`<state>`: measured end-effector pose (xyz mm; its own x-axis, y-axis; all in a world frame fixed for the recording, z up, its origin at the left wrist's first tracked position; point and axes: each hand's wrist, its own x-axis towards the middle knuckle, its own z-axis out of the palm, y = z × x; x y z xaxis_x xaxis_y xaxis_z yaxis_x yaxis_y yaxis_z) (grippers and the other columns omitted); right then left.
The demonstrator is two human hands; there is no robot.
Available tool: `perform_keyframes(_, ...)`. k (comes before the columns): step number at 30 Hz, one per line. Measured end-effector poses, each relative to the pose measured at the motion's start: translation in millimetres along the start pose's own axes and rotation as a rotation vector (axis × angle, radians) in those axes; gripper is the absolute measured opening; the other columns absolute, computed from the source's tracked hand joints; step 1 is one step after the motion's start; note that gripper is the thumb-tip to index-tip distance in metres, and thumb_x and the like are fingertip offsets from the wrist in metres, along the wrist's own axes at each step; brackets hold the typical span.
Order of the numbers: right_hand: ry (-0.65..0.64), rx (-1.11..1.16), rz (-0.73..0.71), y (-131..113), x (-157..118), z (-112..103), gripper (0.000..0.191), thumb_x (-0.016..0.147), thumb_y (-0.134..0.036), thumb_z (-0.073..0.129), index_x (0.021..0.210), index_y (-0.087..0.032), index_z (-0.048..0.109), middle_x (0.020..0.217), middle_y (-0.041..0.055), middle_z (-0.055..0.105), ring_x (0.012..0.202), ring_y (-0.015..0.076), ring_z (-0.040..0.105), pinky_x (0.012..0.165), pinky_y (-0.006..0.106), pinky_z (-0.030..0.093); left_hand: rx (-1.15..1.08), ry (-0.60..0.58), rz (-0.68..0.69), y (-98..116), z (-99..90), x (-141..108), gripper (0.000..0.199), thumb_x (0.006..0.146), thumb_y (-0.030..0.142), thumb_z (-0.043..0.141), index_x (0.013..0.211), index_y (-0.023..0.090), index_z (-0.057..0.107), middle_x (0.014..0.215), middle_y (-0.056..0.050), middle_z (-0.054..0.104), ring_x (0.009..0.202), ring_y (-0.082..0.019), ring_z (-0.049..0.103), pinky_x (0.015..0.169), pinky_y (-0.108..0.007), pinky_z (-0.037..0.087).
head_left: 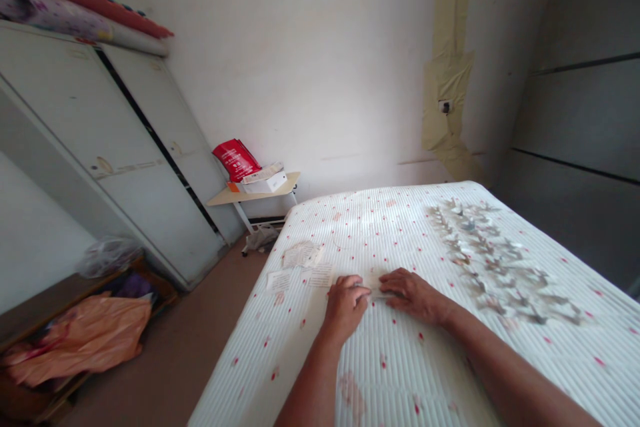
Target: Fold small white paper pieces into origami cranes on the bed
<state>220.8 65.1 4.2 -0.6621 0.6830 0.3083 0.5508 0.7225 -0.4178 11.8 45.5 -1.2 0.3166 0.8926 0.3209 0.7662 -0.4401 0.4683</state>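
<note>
A small piece of printed paper [371, 282] lies on the patterned bedspread [385, 360] between my two hands. My left hand [346, 303] is closed on its left edge, fingers bent and thumb close to the index finger. On the other side, my right hand [414, 295] has its fingers together and curved down on the paper's right end; its thumb is mostly hidden. Left of my hands are more printed paper pieces [301, 255], some overlapping. Several small folded paper figures [483, 243] stand in rows on the right of the bed, blurred.
Beyond the bed's far left corner stands a small table [227, 197] with a red bag [237, 159] and a white box [267, 182]. Grey cabinets [140, 140] line the left wall. An orange plastic bag [85, 340] lies on a low wooden shelf at lower left.
</note>
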Motion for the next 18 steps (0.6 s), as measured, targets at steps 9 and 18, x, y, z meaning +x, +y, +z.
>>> perform_keyframes(9,0.171,-0.034,0.241,-0.3,9.1,7.2,0.022,0.083,-0.021,0.044,0.07,-0.016,0.061,0.085,0.0076,0.062,0.085,0.0184,0.055,0.077,0.03,0.042,0.091,0.051,-0.168,7.1,8.1,10.3,0.018,0.081,0.024,0.047,0.076,0.02,0.064,0.094,0.0,0.062,0.088,-0.014,0.051,0.08,-0.026,0.037)
perform_keyframes(18,0.243,-0.318,0.442,-4.5,20.8,24.0,0.013,0.079,-0.017,0.047,0.07,-0.018,0.056,0.082,0.0076,0.055,0.08,0.0193,0.05,0.076,0.031,0.041,0.322,0.061,-0.301,11.0,18.3,22.9,0.024,0.082,0.028,0.043,0.075,0.017,0.064,0.086,-0.006,0.059,0.088,-0.019,0.05,0.078,-0.03,0.036)
